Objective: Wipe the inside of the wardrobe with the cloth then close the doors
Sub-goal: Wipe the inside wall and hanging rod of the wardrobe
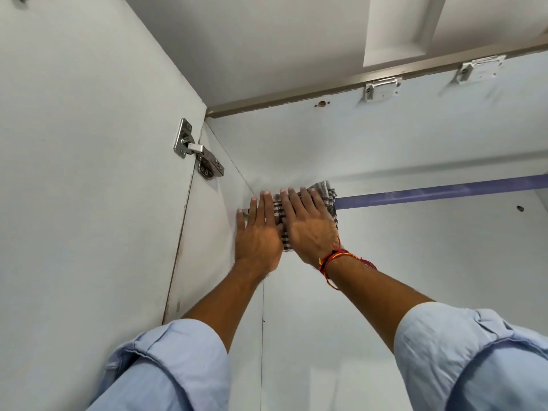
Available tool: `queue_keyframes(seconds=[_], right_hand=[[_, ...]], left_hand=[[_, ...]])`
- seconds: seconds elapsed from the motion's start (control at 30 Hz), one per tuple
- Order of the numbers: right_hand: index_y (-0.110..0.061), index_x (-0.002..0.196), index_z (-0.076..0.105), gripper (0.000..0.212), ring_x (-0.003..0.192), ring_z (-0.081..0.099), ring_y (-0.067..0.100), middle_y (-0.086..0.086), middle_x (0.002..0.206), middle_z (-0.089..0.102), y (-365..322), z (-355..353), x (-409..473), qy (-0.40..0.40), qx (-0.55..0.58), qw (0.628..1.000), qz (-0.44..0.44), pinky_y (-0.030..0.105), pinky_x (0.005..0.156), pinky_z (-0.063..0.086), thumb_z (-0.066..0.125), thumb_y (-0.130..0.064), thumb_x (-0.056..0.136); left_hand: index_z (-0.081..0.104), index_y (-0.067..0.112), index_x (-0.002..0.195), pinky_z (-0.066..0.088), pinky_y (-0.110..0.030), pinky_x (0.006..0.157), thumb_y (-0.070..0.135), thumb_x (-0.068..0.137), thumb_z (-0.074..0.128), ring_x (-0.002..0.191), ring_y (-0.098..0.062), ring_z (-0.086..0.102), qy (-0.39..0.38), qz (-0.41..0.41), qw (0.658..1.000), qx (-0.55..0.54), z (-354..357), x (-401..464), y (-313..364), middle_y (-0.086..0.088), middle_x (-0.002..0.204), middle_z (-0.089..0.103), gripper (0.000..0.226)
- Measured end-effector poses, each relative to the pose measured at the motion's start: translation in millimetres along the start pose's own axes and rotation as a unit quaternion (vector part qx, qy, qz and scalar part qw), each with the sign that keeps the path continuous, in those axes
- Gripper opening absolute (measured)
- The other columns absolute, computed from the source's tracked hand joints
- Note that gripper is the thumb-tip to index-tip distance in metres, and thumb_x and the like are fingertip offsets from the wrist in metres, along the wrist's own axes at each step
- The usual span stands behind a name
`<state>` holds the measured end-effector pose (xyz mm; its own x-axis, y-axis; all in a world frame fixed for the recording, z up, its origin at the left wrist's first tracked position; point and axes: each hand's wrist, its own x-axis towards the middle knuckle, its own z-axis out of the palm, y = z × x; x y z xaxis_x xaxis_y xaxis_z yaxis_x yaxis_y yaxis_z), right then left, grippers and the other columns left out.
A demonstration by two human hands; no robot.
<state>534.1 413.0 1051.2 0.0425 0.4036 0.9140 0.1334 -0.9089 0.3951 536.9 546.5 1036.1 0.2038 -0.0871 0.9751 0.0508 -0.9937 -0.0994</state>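
A grey-and-white checked cloth [326,192] is pressed flat against the back wall of the white wardrobe [415,247], high up near the top left inner corner. My left hand [258,232] lies flat on the cloth's left edge, fingers spread and pointing up. Beside it my right hand [308,223], with red threads at the wrist, presses flat on the cloth's middle. Most of the cloth is hidden under both palms. The left door [74,173] stands swung out.
A steel hinge [197,152] joins the left door to the side panel. A blue hanging rail [444,191] runs rightwards from behind the cloth. Two white catches [382,89] sit on the wardrobe's top front edge, under the room ceiling.
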Motion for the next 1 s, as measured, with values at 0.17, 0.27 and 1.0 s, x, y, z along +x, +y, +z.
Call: queue_keyframes(seconds=[0.17,0.27,1.0], right_hand=[[-0.003,0.163,0.016,0.058,0.159,0.022,0.039,0.02,0.17,0.027,33,7,-17,0.036,-0.045,0.998,0.023,0.058,0.131,0.011,0.018,-0.029,0.111],[-0.005,0.162,0.025,0.056,0.157,0.029,0.038,0.017,0.168,0.035,41,9,-26,0.069,-0.047,0.995,0.062,0.059,0.13,0.015,0.02,-0.03,0.112],[-0.024,0.165,0.02,0.056,0.157,0.028,0.039,0.011,0.168,0.036,10,20,-11,0.08,-0.037,0.995,0.039,0.061,0.13,0.014,0.024,-0.043,0.112]], left_hand=[[-0.006,0.004,0.162,0.009,-0.049,0.132,0.035,0.109,0.02,0.162,-0.027,0.001,0.046,0.008,0.997,-0.069,6,3,-6,-0.011,0.174,0.0,0.067],[-0.003,0.005,0.162,0.009,-0.049,0.132,0.035,0.109,0.021,0.161,-0.027,0.003,0.052,0.004,0.995,-0.09,7,2,-5,-0.01,0.174,0.003,0.065],[0.001,0.004,0.162,0.01,-0.046,0.131,0.027,0.108,0.025,0.161,-0.028,0.007,0.044,0.012,0.995,-0.09,12,5,-13,-0.012,0.173,0.007,0.064]])
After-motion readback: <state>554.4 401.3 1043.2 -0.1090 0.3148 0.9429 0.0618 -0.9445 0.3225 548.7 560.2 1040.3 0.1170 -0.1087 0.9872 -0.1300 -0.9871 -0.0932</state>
